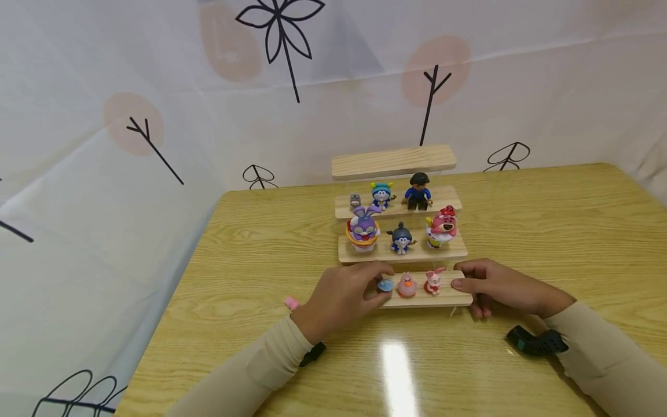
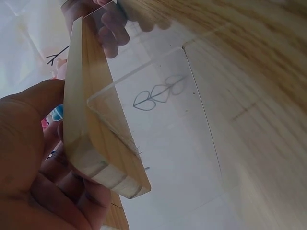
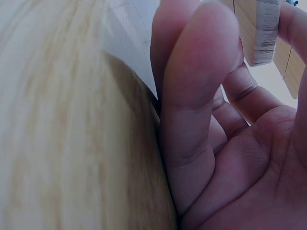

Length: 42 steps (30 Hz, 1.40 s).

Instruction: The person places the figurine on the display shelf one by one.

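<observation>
My left hand (image 1: pixel 346 295) reaches over the left end of the lowest shelf of a wooden display stand (image 1: pixel 448 296). Its thumb and forefinger curl around a small light-blue figure (image 1: pixel 385 285), mostly hidden by the fingers. Beside that figure stand a pink duck figure (image 1: pixel 407 285) and a pink piglet figure (image 1: pixel 432 282). At the shelf's right end my right hand (image 1: pixel 508 288) grips the edge, thumb on top and other fingers lower by the table. Seen from the left wrist, the shelf's wooden end (image 2: pixel 108 167) rests on a clear plastic support (image 2: pixel 158 91).
The middle shelf (image 1: pixel 383 250) carries a purple rabbit figure (image 1: pixel 363 229), a dark-capped figure (image 1: pixel 400 238) and a pink bear figure (image 1: pixel 443 226). Above it are more figures, then a bare top shelf (image 1: pixel 394 162). A small pink object (image 1: pixel 292 303) lies left on the wood-grain table (image 1: pixel 250 260).
</observation>
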Each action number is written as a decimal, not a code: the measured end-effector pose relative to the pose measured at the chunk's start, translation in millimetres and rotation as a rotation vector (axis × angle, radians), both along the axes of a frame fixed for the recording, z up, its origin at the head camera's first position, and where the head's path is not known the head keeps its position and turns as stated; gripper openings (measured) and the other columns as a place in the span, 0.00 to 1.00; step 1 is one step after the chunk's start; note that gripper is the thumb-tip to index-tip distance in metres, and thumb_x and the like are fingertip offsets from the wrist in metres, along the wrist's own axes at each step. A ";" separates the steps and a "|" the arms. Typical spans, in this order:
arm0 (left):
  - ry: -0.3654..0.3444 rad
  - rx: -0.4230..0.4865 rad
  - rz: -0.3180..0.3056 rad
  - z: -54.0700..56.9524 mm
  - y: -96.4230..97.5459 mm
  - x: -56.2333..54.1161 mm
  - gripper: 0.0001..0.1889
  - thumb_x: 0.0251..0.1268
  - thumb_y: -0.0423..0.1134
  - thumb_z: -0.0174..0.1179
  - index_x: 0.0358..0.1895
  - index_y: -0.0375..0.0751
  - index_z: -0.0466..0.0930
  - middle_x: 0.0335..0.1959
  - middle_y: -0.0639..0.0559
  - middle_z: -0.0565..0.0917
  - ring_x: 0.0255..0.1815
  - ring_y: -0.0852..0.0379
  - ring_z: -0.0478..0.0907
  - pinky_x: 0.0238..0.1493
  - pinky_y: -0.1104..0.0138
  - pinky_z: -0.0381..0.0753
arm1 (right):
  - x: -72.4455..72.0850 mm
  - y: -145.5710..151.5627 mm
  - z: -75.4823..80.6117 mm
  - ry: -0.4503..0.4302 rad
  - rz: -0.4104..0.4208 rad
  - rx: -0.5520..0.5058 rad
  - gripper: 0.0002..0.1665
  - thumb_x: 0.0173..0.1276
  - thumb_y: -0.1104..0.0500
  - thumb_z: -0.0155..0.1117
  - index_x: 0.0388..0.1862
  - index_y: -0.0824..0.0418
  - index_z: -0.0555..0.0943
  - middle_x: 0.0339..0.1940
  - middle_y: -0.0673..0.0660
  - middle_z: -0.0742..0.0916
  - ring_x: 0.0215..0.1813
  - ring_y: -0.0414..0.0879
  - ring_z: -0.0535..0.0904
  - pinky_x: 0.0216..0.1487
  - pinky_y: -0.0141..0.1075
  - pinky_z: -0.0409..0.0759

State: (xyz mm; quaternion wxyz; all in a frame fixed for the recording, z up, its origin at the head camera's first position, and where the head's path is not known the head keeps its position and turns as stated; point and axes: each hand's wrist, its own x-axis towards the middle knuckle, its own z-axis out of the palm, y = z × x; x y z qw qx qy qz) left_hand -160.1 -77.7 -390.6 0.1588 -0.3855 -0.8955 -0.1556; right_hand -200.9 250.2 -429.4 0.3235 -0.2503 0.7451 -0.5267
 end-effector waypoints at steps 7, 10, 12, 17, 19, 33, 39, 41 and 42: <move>-0.017 -0.007 0.003 1.0 -0.3 0.3 0.17 0.66 0.50 0.66 0.54 0.52 0.80 0.48 0.62 0.88 0.35 0.73 0.78 0.28 0.79 0.73 | 0.2 -0.4 0.7 0.001 -0.007 0.005 0.16 0.83 0.56 0.46 0.36 0.67 0.64 0.22 0.55 0.84 0.21 0.46 0.81 0.26 0.42 0.83; -0.028 -0.015 0.005 1.0 -0.7 0.4 0.16 0.66 0.50 0.67 0.54 0.53 0.81 0.48 0.62 0.87 0.37 0.72 0.80 0.29 0.78 0.75 | 0.2 -1.0 1.0 0.000 -0.012 0.012 0.17 0.83 0.56 0.46 0.36 0.68 0.64 0.23 0.56 0.84 0.21 0.46 0.81 0.26 0.42 0.83; -0.037 -0.018 0.005 1.7 -1.1 0.6 0.16 0.66 0.50 0.67 0.54 0.53 0.81 0.49 0.62 0.87 0.37 0.71 0.80 0.29 0.79 0.75 | 0.2 -1.3 1.3 0.001 -0.014 0.016 0.17 0.83 0.56 0.46 0.37 0.68 0.65 0.23 0.56 0.84 0.21 0.46 0.81 0.26 0.42 0.83; -0.050 -0.023 -0.004 4.4 -2.4 1.1 0.17 0.66 0.50 0.67 0.55 0.54 0.80 0.49 0.62 0.87 0.38 0.70 0.81 0.29 0.78 0.75 | 0.4 -1.3 2.1 0.009 -0.013 0.019 0.16 0.83 0.56 0.47 0.37 0.68 0.66 0.23 0.55 0.84 0.21 0.45 0.81 0.26 0.41 0.83; -0.050 -0.023 -0.012 4.8 -3.7 1.1 0.17 0.66 0.50 0.67 0.55 0.54 0.80 0.50 0.62 0.87 0.39 0.70 0.82 0.30 0.77 0.76 | 0.5 -1.2 2.3 0.010 -0.010 0.017 0.16 0.83 0.56 0.47 0.37 0.69 0.66 0.23 0.55 0.84 0.21 0.45 0.81 0.26 0.41 0.83; -0.067 0.004 -0.034 6.0 -18.5 3.3 0.19 0.65 0.48 0.68 0.57 0.52 0.80 0.44 0.60 0.87 0.28 0.71 0.75 0.27 0.80 0.69 | 0.5 0.1 -1.6 0.004 0.006 -0.016 0.18 0.83 0.57 0.45 0.37 0.71 0.64 0.23 0.55 0.84 0.21 0.45 0.81 0.26 0.42 0.83; -0.084 0.033 -0.016 4.7 -26.5 4.0 0.18 0.65 0.47 0.68 0.57 0.51 0.80 0.43 0.59 0.87 0.25 0.72 0.71 0.26 0.80 0.68 | 0.4 -0.1 -1.9 -0.002 -0.001 -0.011 0.17 0.83 0.57 0.45 0.35 0.67 0.63 0.23 0.56 0.84 0.21 0.46 0.81 0.26 0.42 0.83; -0.100 0.046 -0.008 4.5 -29.9 4.2 0.18 0.66 0.46 0.68 0.57 0.51 0.80 0.42 0.60 0.86 0.24 0.72 0.71 0.26 0.81 0.68 | 0.7 -0.3 -1.1 0.000 -0.005 -0.007 0.16 0.83 0.56 0.45 0.35 0.66 0.63 0.23 0.56 0.84 0.21 0.47 0.81 0.26 0.42 0.83; -0.108 0.053 -0.005 4.6 -31.8 4.4 0.18 0.65 0.45 0.68 0.57 0.51 0.80 0.42 0.60 0.86 0.25 0.71 0.72 0.27 0.81 0.69 | 0.9 -0.3 -1.0 -0.004 -0.006 -0.007 0.16 0.83 0.56 0.46 0.35 0.66 0.63 0.23 0.56 0.84 0.21 0.47 0.81 0.26 0.42 0.83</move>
